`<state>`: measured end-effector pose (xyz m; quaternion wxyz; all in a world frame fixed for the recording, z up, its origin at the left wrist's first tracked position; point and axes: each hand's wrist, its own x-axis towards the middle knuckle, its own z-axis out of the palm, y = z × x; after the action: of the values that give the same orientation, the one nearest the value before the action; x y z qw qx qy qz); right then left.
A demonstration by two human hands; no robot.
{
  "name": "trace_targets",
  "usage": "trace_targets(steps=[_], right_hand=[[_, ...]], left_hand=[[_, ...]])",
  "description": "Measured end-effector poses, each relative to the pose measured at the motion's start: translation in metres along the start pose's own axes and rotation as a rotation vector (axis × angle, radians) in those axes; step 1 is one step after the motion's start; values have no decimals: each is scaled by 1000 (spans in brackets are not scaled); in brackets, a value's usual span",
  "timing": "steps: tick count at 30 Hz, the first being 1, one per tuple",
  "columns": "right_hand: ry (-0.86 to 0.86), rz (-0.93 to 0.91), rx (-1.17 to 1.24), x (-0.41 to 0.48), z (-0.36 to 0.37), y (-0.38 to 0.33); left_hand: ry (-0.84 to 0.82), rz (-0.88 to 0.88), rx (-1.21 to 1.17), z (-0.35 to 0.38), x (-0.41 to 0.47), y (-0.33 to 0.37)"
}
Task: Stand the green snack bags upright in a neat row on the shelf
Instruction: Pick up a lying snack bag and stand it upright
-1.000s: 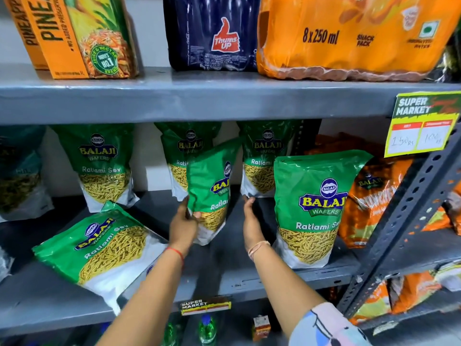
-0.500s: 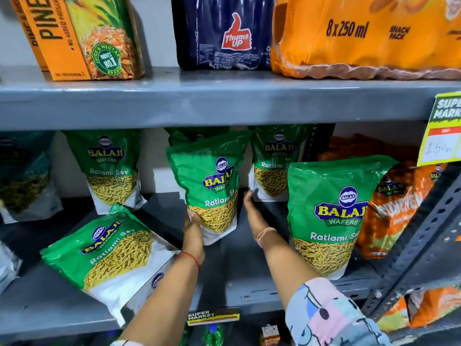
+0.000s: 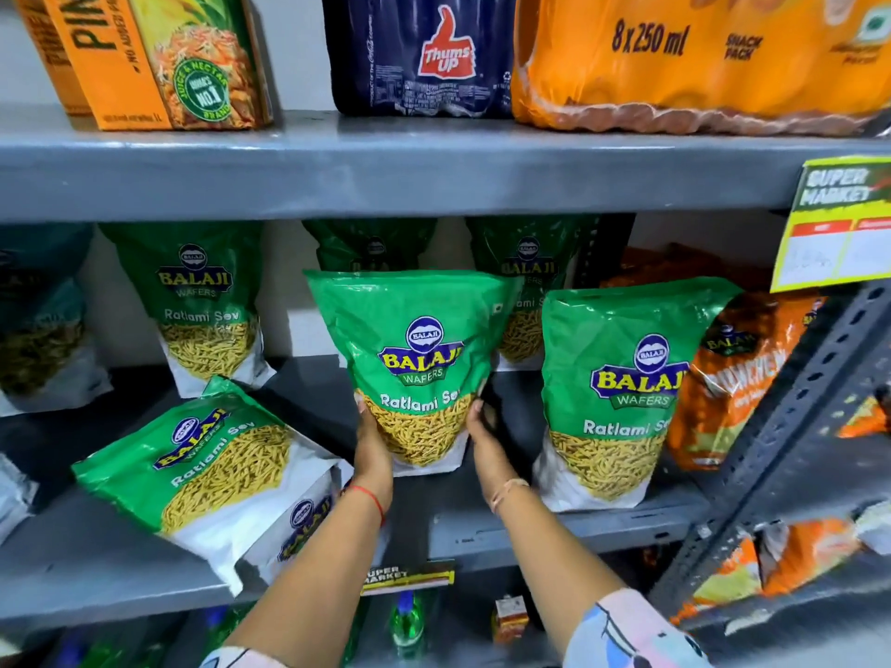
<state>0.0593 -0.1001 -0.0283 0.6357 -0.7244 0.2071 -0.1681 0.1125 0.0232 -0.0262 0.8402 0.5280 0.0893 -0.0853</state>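
A green Balaji snack bag (image 3: 414,349) stands upright in the middle of the grey shelf (image 3: 554,527), facing me. My left hand (image 3: 373,445) grips its lower left edge and my right hand (image 3: 487,441) presses its lower right edge. Another green bag (image 3: 622,388) stands upright to its right at the shelf front. Three more green bags stand at the back: one on the left (image 3: 197,296) and two partly hidden behind the held bag. Lying flat and tilted at the front left is a further green bag (image 3: 207,470), on top of another bag (image 3: 299,532).
Orange snack bags (image 3: 737,373) fill the shelf's right end beside a slotted metal upright (image 3: 790,436). A darker bag (image 3: 38,320) stands at far left. Juice carton, cola pack and orange multipack sit on the shelf above. A price tag (image 3: 839,224) hangs at right.
The middle bag has turned from edge-on and tilted to upright and facing front. My right hand has come against its lower right edge; my left hand stays on its lower left.
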Motion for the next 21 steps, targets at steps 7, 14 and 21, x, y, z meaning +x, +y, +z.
trace_targets(steps=[7, 14, 21], right_hand=[[-105, 69, 159, -43, -10, 15], [-143, 179, 9, -60, -20, 7], [-160, 160, -7, -61, -22, 6]], left_hand=[[-101, -52, 144, -14, -51, -4], [-134, -93, 193, -24, -73, -2], [-106, -106, 164, -21, -83, 2]])
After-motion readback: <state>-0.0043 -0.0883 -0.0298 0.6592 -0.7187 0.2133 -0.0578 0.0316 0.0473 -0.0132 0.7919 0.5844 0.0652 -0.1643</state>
